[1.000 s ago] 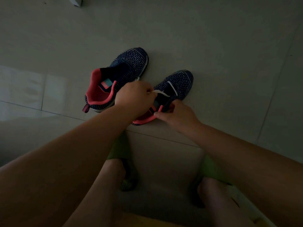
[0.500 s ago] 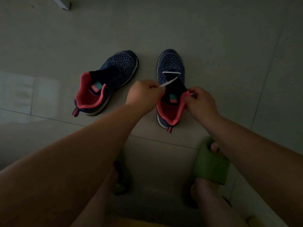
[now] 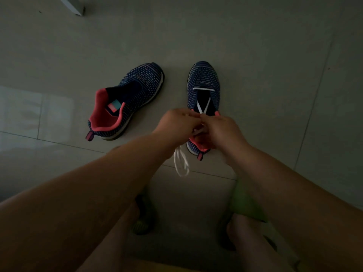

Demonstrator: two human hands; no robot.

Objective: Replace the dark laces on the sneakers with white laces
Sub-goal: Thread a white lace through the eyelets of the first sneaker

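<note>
Now both your left hand (image 3: 177,122) and right hand (image 3: 223,130) pinch the limp white lace (image 3: 203,104); grip near its stiff tips.

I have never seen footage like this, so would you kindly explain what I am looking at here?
No machine here: a camera on a person's head looks down at their own bare arms. On the tiled floor lie two sneakers. The left sneaker has no lace. The right sneaker has a white lace threaded near the toe and crossing once. The left hand and right hand meet over it, pinching the lace; its loose ends hang below. Green slippers show on the person's feet.
</note>
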